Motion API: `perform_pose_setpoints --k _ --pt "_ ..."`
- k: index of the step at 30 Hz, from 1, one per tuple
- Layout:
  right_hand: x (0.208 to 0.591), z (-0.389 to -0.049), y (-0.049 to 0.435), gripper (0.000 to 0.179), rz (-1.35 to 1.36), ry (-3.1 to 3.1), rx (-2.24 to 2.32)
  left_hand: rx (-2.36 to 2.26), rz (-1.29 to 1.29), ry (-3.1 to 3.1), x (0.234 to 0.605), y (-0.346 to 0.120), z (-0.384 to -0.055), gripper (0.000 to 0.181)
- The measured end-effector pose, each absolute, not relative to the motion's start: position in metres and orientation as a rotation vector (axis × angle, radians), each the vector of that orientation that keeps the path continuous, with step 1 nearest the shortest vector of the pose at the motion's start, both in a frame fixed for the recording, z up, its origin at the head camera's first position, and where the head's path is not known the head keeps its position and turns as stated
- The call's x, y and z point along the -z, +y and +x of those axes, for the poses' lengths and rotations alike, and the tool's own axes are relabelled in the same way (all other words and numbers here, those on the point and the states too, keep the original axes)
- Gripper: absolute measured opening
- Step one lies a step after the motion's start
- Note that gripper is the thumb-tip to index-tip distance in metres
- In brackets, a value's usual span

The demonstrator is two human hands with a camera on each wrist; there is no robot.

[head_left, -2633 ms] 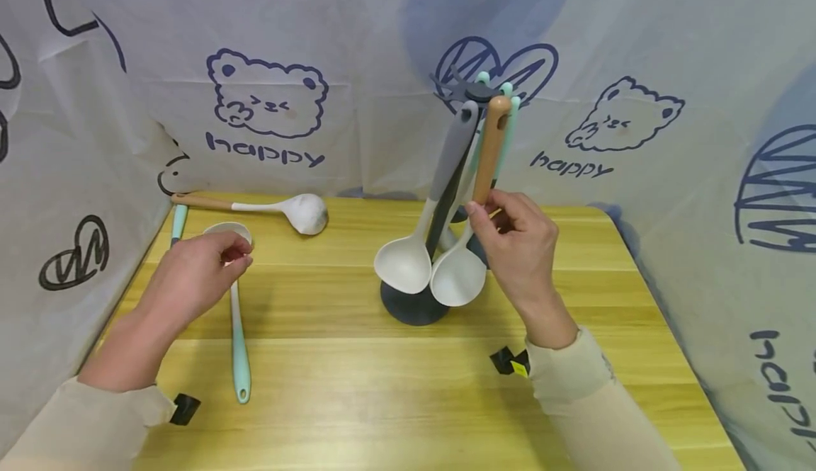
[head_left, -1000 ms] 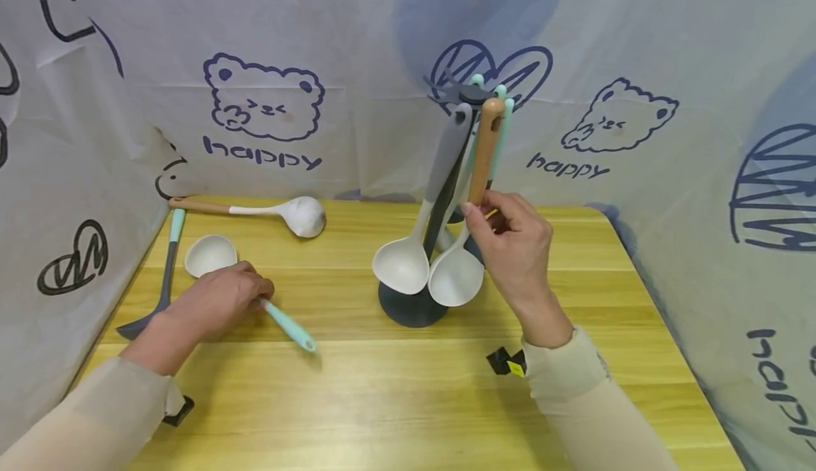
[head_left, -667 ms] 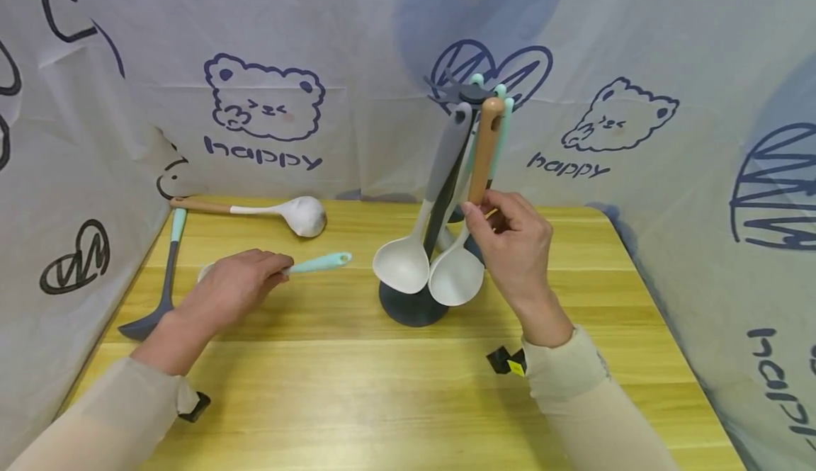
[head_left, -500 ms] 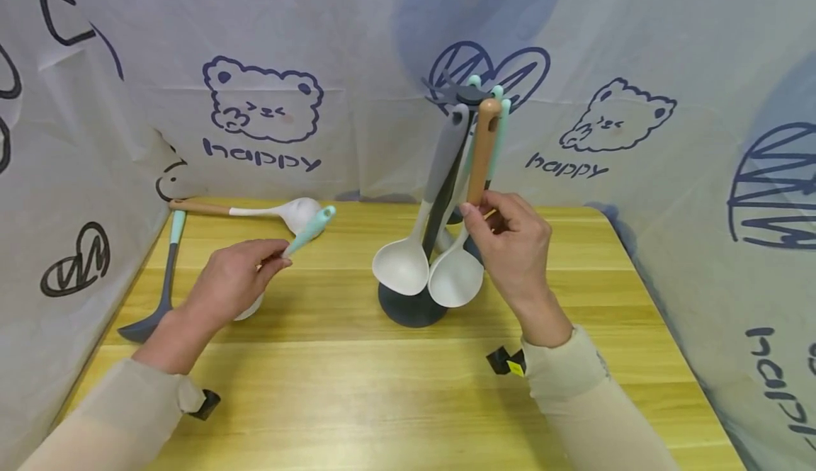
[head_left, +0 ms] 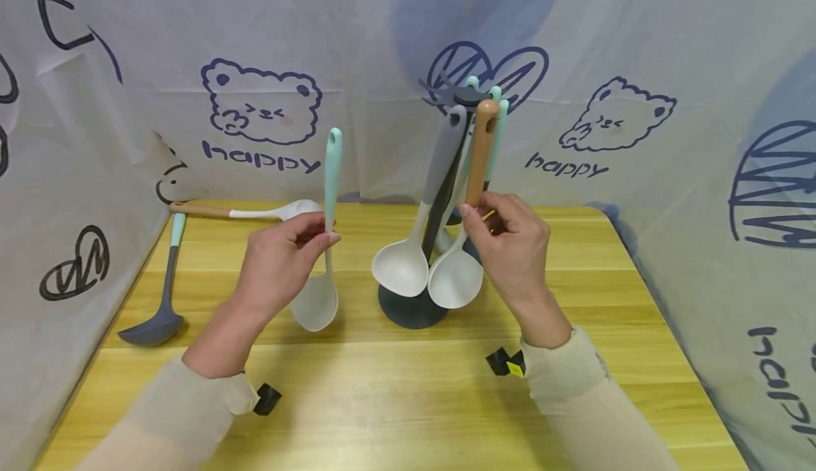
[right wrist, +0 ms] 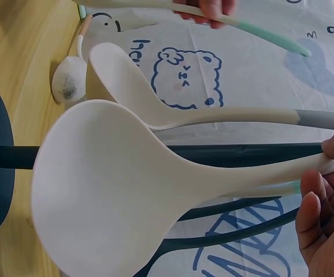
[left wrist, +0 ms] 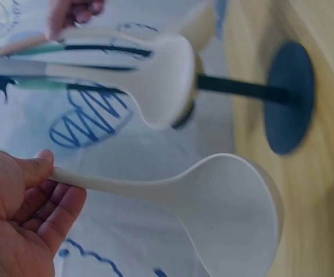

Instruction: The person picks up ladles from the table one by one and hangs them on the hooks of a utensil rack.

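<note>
- Two hands busy: left hand (head_left: 280,255) pinches mint-handled ladle (head_left: 332,188); right hand (head_left: 513,241) pinches brown-handled ladle (head_left: 478,173) at the stand (head_left: 413,309).
- Change: mint-handled ladle, flat on the table (head_left: 382,400) moments ago, now upright, bowl down, left of the stand; picking-up seems done.

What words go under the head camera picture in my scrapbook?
Left hand holds a mint-handled ladle; right hand grips a brown-handled ladle.

Both sleeves (head_left: 596,411) are pale cream — a small black block (head_left: 267,399) sits by each cuff (head_left: 562,370), the right one marked yellow.
</note>
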State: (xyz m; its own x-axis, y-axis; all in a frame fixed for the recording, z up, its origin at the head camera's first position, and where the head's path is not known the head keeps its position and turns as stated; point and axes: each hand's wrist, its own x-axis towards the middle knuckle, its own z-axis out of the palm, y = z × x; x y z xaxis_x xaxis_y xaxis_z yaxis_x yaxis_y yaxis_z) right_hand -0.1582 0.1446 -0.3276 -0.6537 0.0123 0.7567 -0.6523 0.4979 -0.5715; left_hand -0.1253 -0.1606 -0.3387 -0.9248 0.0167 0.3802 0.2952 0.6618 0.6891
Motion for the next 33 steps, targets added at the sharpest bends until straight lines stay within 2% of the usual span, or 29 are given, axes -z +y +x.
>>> perform_pose_setpoints --k 7,17,33 --pt "0.328 -0.158 0.144 0.012 0.523 -2.013 -1.177 1.235 -0.23 -2.534 0.317 -0.134 -0.133 0.02" --pt "0.329 -0.158 0.144 0.012 0.528 -2.013 -1.178 1.27 -0.335 -2.532 0.29 -0.117 -0.143 0.025" --pt "0.328 -0.157 0.143 0.012 0.508 -2.015 -1.199 1.244 -0.415 -2.566 0.285 -0.105 -0.152 0.027"
